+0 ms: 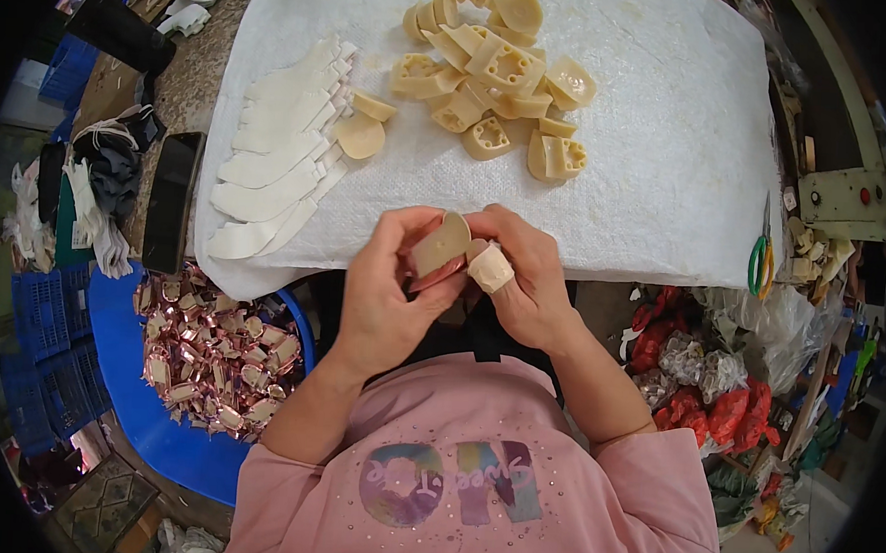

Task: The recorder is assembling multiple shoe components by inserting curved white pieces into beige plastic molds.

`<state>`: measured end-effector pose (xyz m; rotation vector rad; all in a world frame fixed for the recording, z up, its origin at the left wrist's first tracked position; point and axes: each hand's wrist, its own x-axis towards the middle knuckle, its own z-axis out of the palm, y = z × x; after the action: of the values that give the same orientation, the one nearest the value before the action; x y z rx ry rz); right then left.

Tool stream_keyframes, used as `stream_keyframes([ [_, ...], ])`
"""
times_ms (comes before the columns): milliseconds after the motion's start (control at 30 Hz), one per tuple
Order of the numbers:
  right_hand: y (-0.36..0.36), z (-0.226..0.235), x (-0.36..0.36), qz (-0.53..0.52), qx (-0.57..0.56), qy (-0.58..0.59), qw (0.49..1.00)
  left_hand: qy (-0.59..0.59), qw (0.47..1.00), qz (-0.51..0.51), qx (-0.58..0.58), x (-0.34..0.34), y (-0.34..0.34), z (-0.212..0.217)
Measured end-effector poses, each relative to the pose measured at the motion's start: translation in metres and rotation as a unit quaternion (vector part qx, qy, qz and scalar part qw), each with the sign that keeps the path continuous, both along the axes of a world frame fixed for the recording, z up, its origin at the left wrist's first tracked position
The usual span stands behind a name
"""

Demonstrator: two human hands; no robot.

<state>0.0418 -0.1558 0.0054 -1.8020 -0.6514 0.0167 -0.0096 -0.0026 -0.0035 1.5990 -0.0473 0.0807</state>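
My left hand [387, 289] and my right hand [523, 281] meet at the table's front edge. Together they hold one cream plastic heel piece [441, 243], with something pinkish under it against my left palm. Tape wraps a finger of my right hand. A pile of the same cream heel pieces [494, 64] lies on the white cloth [650, 157] at the back. A fanned row of white curved strips [274, 158] lies to the left on the cloth. Two separate cream pieces [363, 127] sit beside that row.
A blue tub [131, 400] with several shiny rose-gold pieces [214, 350] stands at lower left. A black phone [171, 200] lies on the table's left edge. Green-handled scissors [761, 261] rest at the right. Red and clear bags [698, 380] pile at the lower right; blue crates [44, 346] stand left.
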Motion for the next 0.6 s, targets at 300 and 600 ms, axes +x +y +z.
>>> stream_keyframes([
  [300, -0.011, 0.0, 0.022, 0.175, 0.144, 0.333, 0.915, -0.108, 0.969, 0.006, 0.222, -0.003, 0.006, 0.024],
  [600, 0.002, -0.011, 0.005, 0.057, 0.132, 0.224, 0.964, -0.149, 0.963, 0.043, 0.22, 0.004, 0.0, 0.018],
])
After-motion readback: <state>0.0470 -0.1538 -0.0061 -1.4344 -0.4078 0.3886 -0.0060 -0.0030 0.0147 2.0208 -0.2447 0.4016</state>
